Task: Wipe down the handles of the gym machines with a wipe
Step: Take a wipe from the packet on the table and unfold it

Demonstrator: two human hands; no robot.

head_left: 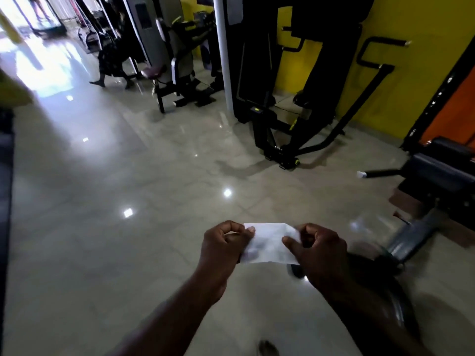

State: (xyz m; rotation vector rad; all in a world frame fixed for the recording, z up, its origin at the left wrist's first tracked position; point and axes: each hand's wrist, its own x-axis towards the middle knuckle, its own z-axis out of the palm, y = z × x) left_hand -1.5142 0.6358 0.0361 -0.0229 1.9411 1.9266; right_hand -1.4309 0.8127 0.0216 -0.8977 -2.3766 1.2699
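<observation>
A white wipe (pixel 270 244) is stretched flat between both hands, low in the middle of the view, above the tiled floor. My left hand (pixel 223 242) pinches its left edge and my right hand (pixel 318 250) pinches its right edge. Ahead at the right stands a black gym machine (pixel 316 80) against the yellow wall, with black bent handles (pixel 377 51) sticking out at its right and a smaller handle (pixel 293 46) nearer its middle. The hands are well short of that machine.
A white pillar (pixel 223 52) stands left of the black machine. Another machine with a dark seat (pixel 164 70) is farther back; a person sits there. A padded bench frame (pixel 442 173) with a white-capped bar (pixel 363 174) juts in at the right. Glossy floor (pixel 115 176) spreads left.
</observation>
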